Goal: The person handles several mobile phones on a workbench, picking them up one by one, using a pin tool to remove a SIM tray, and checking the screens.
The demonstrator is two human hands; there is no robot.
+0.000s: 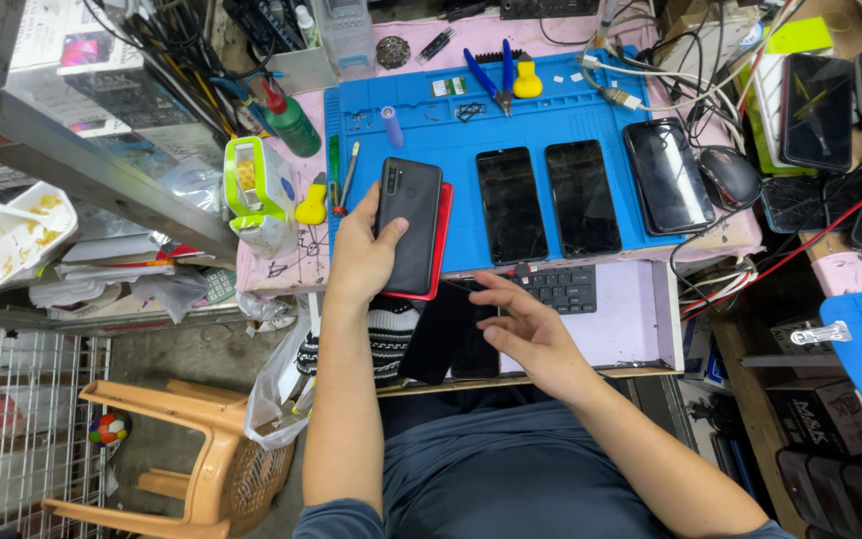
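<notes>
The left hand holds a black slab-shaped phone back-up, its grip closed around the lower end, thumb across the back. A red phone case lies beneath it at the front edge of the blue silicone work mat on the counter. The right hand hovers empty just beside, its grip wide, over a black keyboard.
</notes>
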